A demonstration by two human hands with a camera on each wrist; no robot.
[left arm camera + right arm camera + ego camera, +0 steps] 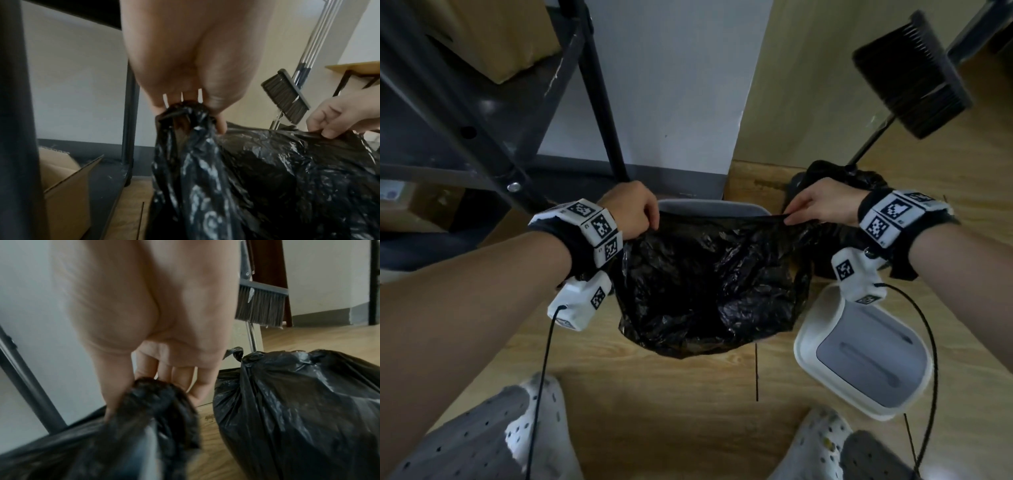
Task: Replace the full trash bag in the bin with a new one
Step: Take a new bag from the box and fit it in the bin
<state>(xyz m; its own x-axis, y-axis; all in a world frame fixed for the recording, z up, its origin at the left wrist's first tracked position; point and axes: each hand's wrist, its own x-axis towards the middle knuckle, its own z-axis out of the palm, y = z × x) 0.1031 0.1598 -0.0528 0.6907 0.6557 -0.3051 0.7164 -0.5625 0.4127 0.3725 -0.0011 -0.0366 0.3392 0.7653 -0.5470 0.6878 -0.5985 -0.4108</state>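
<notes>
Head view: both hands' fingers grip new bag over wooden floor, near broom.

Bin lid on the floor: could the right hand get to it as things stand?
Probably not yet: the right hand grips the new bag's edge. The bin lid lies uncovered below that wrist, so releasing would free it.

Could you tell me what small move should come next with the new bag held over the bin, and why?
Probably lower the new bag into the bin. Left hand and right hand each pinch its mouth edge, stretched above the rim, while the tied full bag already sits aside.
</notes>
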